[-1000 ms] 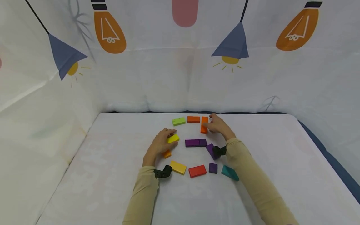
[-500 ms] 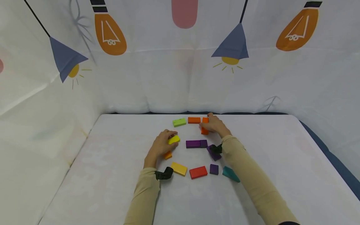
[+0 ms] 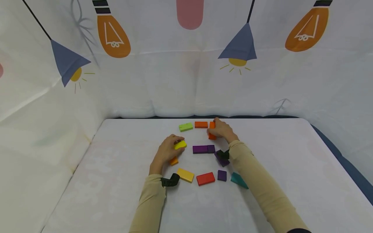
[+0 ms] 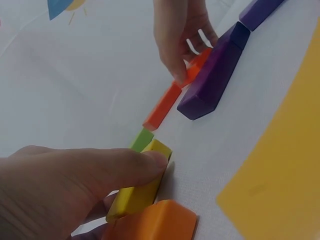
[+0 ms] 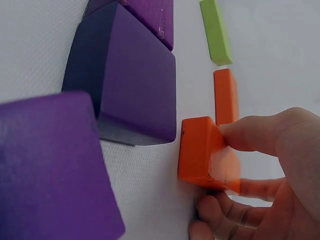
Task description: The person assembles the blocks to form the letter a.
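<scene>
My left hand (image 3: 166,151) pinches a bright yellow block (image 4: 136,196) between thumb and fingers, on the left of the block layout. An orange block (image 4: 159,222) touches or nearly touches its near end. At the far side of the table, my right hand (image 3: 222,130) grips an upright-lying orange-red block (image 5: 207,152), thumb on one side and fingers on the other. Beside it lies another orange-red block (image 3: 201,125), then a lime green block (image 3: 186,127). Two purple pieces, a longer purple block (image 3: 199,149) and a small dark purple block (image 3: 211,149), lie end to end in the middle.
Nearer me lie a golden yellow block (image 3: 185,175), a red block (image 3: 205,178), a small dark violet block (image 3: 222,175) and a teal block (image 3: 239,180). A slanted purple block (image 3: 222,160) is partly under the right wrist camera. A printed cloth wall (image 3: 175,84) rises behind the white table (image 3: 116,194).
My right hand has moved slightly left and closed its fingers round the orange-red block. My left hand stays on the yellow block. The head view has shifted slightly.
</scene>
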Demonstrator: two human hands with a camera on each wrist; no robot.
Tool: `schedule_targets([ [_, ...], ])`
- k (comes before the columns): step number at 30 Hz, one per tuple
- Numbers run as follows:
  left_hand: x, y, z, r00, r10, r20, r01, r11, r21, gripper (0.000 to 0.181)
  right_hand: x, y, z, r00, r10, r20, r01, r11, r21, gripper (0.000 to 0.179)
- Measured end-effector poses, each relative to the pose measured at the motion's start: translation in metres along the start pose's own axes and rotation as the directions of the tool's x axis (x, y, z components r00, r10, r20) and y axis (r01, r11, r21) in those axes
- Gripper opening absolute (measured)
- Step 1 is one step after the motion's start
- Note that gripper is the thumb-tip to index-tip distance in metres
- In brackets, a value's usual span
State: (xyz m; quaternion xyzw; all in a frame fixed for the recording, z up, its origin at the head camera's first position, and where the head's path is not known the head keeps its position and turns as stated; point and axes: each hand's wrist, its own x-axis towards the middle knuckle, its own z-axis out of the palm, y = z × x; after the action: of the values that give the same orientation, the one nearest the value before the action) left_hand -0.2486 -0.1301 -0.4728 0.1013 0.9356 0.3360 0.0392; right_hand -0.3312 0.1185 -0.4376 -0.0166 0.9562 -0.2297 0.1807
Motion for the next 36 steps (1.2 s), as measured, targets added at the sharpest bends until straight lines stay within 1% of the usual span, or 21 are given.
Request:
schedule_targets([
  [7, -0.0006, 0.0004, -0.0007, 1.0, 0.001, -0.002, -0.001, 1.0, -0.009, 0.039, 0.0027, 0.0009, 0.001, 1.0, -0.009, -0.022, 0.009, 1.0, -0.024, 0.066],
  [14, -0.0011, 0.0009, -0.0027, 1.0, 0.031, 0.005, -0.031, 0.999, -0.026, 0.038, 0.003, 0.0006, 0.0021, 1.0, -0.013, -0.019, 0.012, 1.0, -0.017, 0.064],
  [21, -0.0021, 0.0013, -0.0036, 0.998, 0.042, 0.043, -0.04, 0.998, -0.05, 0.036, 0.0018, 0.0004, 0.0039, 1.0, -0.016, -0.015, 0.016, 1.0, -0.001, 0.065],
  [26, -0.0025, 0.0015, -0.0051, 0.995, 0.07, 0.074, -0.066, 0.996, -0.055, 0.036, 0.0001, -0.0003, 0.0054, 1.0, -0.023, -0.018, 0.023, 1.0, -0.006, 0.064],
  [30, -0.0028, 0.0017, -0.006, 0.993, 0.075, 0.091, -0.07, 0.996, -0.062, 0.035, -0.0007, -0.0011, 0.0059, 0.999, -0.028, -0.027, 0.028, 1.0, -0.011, 0.063],
  [36, -0.0026, 0.0015, -0.0055, 0.987, 0.091, 0.134, -0.081, 0.994, -0.077, 0.033, -0.0034, -0.0014, 0.0061, 0.999, -0.034, -0.019, 0.034, 0.999, -0.005, 0.062],
])
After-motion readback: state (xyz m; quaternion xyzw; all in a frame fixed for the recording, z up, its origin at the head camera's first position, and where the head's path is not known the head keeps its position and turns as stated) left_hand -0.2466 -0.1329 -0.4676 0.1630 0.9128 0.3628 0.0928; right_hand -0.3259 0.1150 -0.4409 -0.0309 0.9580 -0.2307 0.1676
